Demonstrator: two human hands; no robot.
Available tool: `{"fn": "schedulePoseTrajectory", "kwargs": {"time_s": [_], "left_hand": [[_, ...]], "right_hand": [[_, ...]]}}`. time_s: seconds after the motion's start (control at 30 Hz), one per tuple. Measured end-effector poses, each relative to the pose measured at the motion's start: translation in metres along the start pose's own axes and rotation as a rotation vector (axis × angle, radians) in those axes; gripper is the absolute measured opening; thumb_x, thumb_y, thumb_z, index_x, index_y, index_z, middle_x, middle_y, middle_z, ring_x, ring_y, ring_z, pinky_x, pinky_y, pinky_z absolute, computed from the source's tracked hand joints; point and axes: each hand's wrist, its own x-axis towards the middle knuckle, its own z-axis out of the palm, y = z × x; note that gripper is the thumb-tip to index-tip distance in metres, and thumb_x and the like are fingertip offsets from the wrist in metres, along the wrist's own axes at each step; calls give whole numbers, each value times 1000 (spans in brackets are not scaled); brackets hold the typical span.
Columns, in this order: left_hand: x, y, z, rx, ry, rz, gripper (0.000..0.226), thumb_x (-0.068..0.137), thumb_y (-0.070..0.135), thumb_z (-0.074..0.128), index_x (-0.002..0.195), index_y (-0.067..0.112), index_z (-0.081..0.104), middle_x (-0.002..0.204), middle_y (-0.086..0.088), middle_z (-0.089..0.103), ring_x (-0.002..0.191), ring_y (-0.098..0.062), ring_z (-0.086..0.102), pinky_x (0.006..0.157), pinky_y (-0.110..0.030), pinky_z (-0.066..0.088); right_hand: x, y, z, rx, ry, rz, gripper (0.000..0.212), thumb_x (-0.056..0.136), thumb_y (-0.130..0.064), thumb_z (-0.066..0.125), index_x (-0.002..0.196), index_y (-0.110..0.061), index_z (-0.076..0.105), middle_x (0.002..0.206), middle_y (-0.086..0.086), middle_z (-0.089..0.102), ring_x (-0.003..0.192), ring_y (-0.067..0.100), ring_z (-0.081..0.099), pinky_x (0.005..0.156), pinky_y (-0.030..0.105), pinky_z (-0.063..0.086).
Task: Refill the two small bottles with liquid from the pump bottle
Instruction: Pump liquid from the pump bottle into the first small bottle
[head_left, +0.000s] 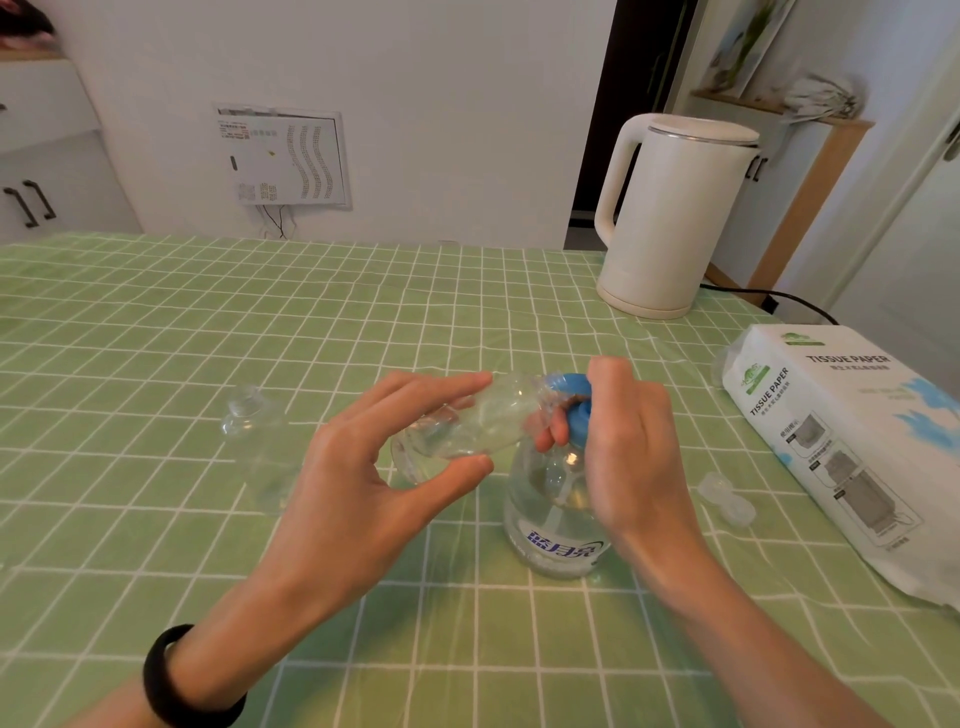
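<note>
**FILLING STEP: BOTTLE MOUTH AT PUMP SPOUT**

The left hand (363, 467) holds the small bottle (467, 421) in a pinch grip, fingers above and thumb below, clear of the counter (156, 312). The bottle lies nearly horizontal. Its long axis runs left to right, with the mouth end toward the blue pump head (576, 410).

The right hand (623, 441) is closed over the pump head, fingers curled round it, with a fingertip showing beneath the spout. The pump bottle (550, 519) stands upright on the counter directly under that hand. Mouth and spout appear to meet, though the clear plastic blurs the exact contact.

Judgement: the next press depends on keeping the mouth aligned with the spout. Any offset would likely spill liquid.

The second small bottle (252, 441) stands upright well to the left, nearer the left hand. Two clear caps (727, 499) lie right of the pump bottle, near the tissue pack (841, 441).
</note>
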Motion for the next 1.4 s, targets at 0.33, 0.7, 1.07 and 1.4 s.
{"fn": "schedulePoseTrajectory", "kwargs": {"time_s": [0.33, 0.7, 1.07, 1.4], "left_hand": [[1, 4, -1, 4, 37, 7, 52, 85, 37, 79, 135, 40, 66, 123, 17, 69, 119, -12, 66, 99, -10, 46], [4, 9, -2, 20, 56, 13, 53, 84, 24, 83, 134, 35, 68, 122, 16, 66, 122, -8, 62, 101, -9, 43], [4, 9, 1, 46, 61, 21, 52, 85, 22, 86, 132, 37, 69, 122, 17, 64, 124, -7, 61, 102, -8, 41], [4, 6, 2, 10, 63, 20, 52, 83, 26, 83, 131, 36, 68, 120, 17, 67, 118, -12, 65, 98, -11, 45]], "right_hand": [[-2, -1, 2, -14, 12, 27, 65, 97, -51, 29, 50, -18, 57, 58, 0, 68, 68, 28, 68, 80, 63, 55], [-1, -2, 3, 16, 7, -11, 59, 93, -50, 31, 47, -22, 53, 53, 0, 63, 60, 23, 63, 75, 60, 56], [0, -1, 0, 22, 0, -26, 57, 95, -32, 33, 44, -27, 57, 56, 3, 66, 59, 17, 64, 69, 37, 51], [-2, -2, 2, 9, 14, 20, 64, 102, -44, 31, 47, -18, 52, 57, 2, 65, 63, 26, 63, 79, 61, 55]]}}
